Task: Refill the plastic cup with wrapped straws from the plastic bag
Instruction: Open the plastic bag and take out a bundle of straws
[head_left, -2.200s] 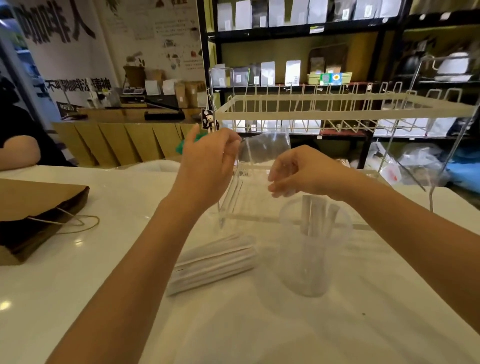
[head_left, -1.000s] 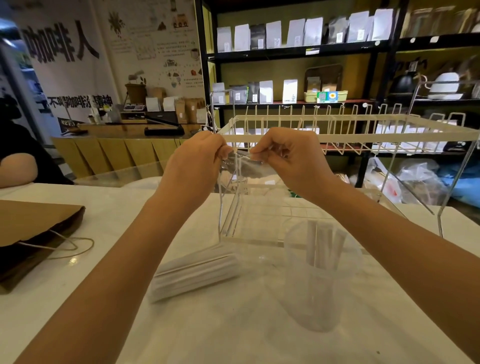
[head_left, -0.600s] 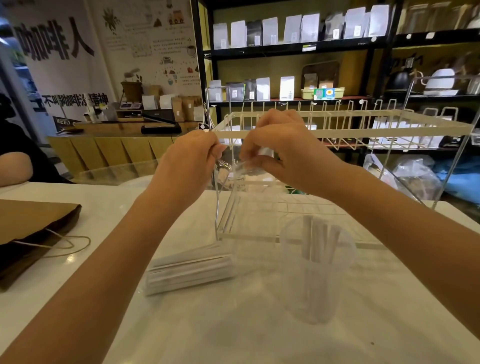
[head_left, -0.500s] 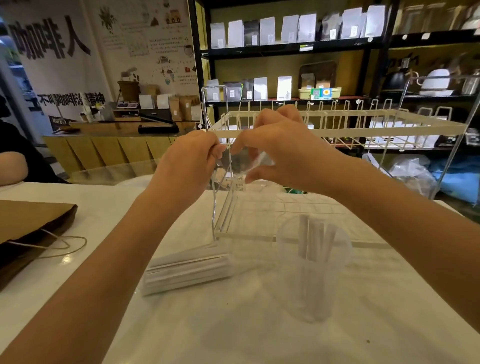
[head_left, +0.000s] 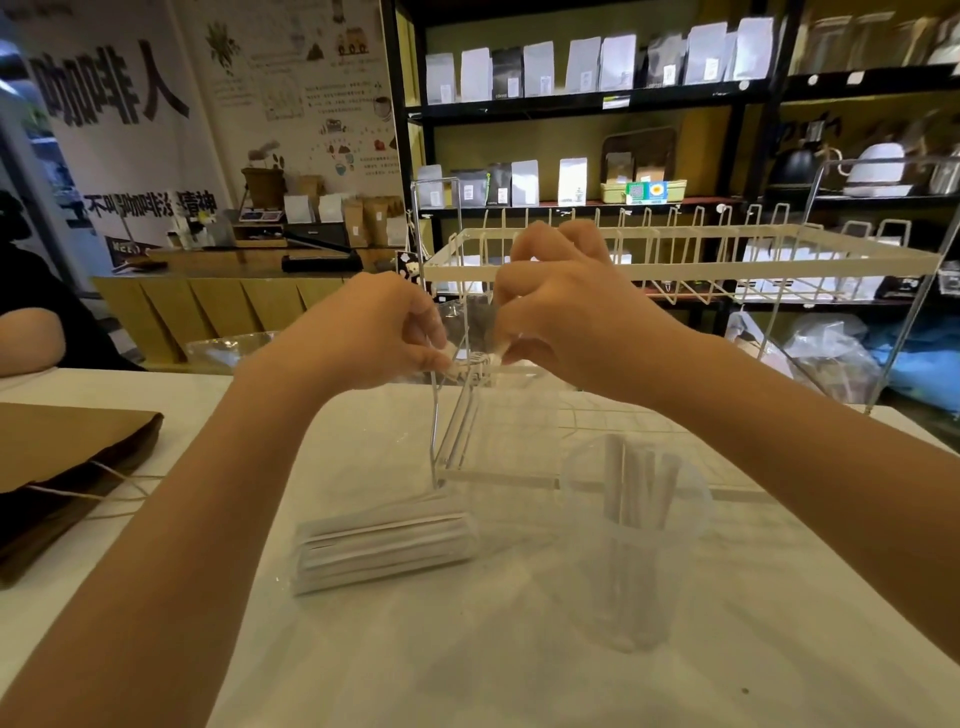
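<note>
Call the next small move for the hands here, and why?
Probably pull apart: both hands, left and right, pinch the clear plastic bag's twisted top; the wrapped straws lie bundled on the table, the plastic cup holding only a few.

One cup (head_left: 635, 545), perhaps four straws (head_left: 640, 488)

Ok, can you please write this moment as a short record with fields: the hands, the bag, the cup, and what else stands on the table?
left hand: raised, fingers pinching the twisted bag top
right hand: raised, pinching the same top from the other side
plastic bag: clear, bottom resting on the table, not yet open as far as visible
wrapped straws: bundle lying flat inside the bag
plastic cup: upright, holds a few straws
dish rack: white wire, behind the hands
paper bag: brown, at left edge
table: white
</note>
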